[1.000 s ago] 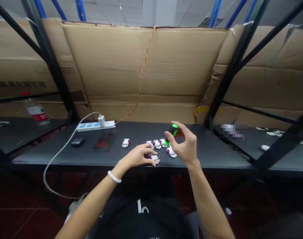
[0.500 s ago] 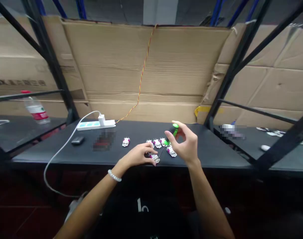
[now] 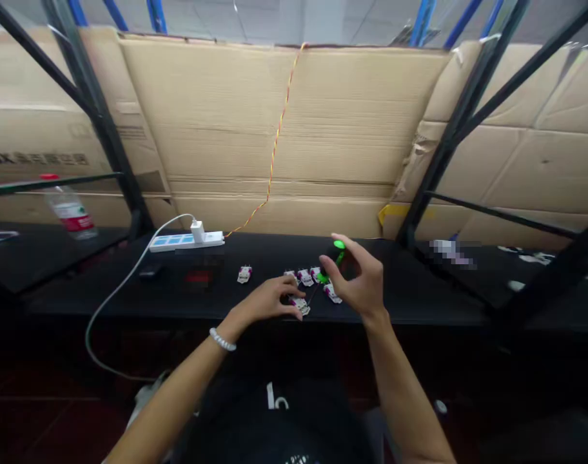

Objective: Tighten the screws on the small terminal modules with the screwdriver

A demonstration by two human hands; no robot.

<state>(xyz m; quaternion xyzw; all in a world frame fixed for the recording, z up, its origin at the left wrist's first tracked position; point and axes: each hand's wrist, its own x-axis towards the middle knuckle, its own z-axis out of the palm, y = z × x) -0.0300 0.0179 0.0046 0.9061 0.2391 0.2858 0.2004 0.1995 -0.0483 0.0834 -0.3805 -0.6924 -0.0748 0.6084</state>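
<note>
My left hand (image 3: 269, 300) is closed at the table's front edge, thumb and fingers on a small white-and-purple part (image 3: 302, 308) that lies on the black table. My right hand (image 3: 364, 278) pinches a black and bright-green screwdriver (image 3: 340, 245) by its handle. Its thin shaft slants down and left to the part under my left hand; I cannot make out exactly where the tip touches. Just beyond my hands sit several similar parts, such as one white-and-purple piece (image 3: 304, 278). Another such piece (image 3: 332, 294) lies beside the screwdriver, and one more (image 3: 244, 274) stands apart to the left.
At the back left, a white power strip (image 3: 178, 241) holds a plugged-in charger (image 3: 197, 231) with a white cable (image 3: 111, 299) hanging over the front edge. A small black object (image 3: 150, 272) lies nearby. Dark metal posts (image 3: 449, 142) frame both sides, with cardboard (image 3: 342, 142) behind.
Both hands, the screwdriver and the parts keep almost the same position. The cardboard and background look brighter now.
</note>
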